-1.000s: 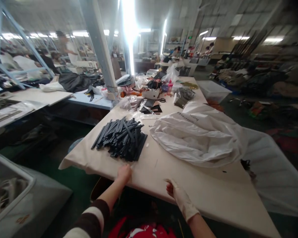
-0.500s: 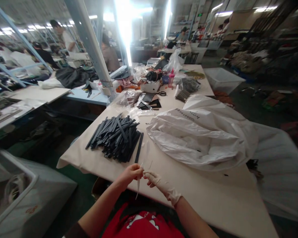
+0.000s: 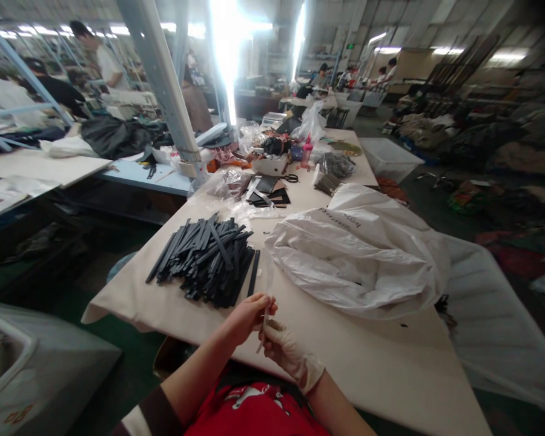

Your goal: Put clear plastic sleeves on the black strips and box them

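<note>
My bare left hand is closed near the table's front edge, pinching the upper part of a thin whitish strip. Just below it, my right hand, in a pale glove, has its fingers closed on the lower part of the same strip. The strip runs roughly upright between them; its material is too small to make out. Beyond my left hand lies a pile of dark flat strips. One single dark strip rests apart, along the pile's right side.
A large white plastic bag covers the right of the cream-topped table. Farther back are scissors, dark flat pieces and a pink bottle. White bins stand beside the table. People work in the background.
My right hand has come in below my left and closed its fingers on the whitish strip. My left hand has shifted slightly right. The whole view has turned a little to the right.
</note>
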`<state>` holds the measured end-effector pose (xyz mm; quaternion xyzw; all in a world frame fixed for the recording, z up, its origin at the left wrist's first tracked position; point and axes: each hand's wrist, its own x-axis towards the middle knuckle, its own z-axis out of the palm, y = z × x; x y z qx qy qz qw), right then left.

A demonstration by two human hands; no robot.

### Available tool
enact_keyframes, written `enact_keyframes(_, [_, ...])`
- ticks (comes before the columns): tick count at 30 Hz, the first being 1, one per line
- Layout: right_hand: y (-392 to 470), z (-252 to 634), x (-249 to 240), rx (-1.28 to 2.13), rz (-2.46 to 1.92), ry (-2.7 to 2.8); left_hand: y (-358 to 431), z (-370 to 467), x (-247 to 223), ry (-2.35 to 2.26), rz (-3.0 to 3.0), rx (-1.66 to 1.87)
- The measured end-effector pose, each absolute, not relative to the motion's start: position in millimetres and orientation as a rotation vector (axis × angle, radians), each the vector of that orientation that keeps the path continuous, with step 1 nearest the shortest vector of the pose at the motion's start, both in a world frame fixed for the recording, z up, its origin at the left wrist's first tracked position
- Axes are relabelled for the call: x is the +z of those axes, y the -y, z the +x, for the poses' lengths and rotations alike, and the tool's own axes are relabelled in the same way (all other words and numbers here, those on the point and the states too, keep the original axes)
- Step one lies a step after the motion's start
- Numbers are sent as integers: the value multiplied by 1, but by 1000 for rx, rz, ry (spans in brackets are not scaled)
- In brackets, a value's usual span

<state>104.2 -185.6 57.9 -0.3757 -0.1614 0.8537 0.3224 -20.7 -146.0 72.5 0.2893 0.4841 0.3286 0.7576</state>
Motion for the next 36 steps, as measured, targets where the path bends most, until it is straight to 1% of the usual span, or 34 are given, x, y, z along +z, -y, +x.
enact_keyframes(5, [184,91,55,2174,-939,562,138,-21,60,-1032,585,735])
enact_keyframes(7, [183,87,51,2164,-982,567,135,-17,58,-1097,761,669])
enact_keyframes(10, [179,88,40,2082,-1064,553,125,-18,57,-1234,1207,460])
enact_keyframes(12, [172,94,34,1996,-1112,515,110,-31,61,-1347,1404,391])
enact_keyframes(16, [156,107,35,1812,-1203,452,54,-86,73,-1703,1570,430])
enact_keyframes(19, [149,110,36,1712,-1226,634,5,-129,80,-2024,1593,419])
enact_keyframes(21, [147,109,31,1687,-1247,763,-18,-146,78,-2164,1571,360])
enact_keyframes(23, [147,110,20,1732,-1271,768,-29,-153,71,-2240,1545,301])
enact_keyframes(26, [145,113,9,1862,-1221,647,-30,-153,58,-2289,1510,279])
enact_keyframes(28, [143,113,12,1909,-1142,577,-26,-153,55,-2294,1493,311])
enact_keyframes(32, [139,106,38,1869,-993,396,-10,-151,67,-2227,1499,459])
enact_keyframes(36, [134,96,64,1772,-973,391,29,-116,82,-1963,1521,597])
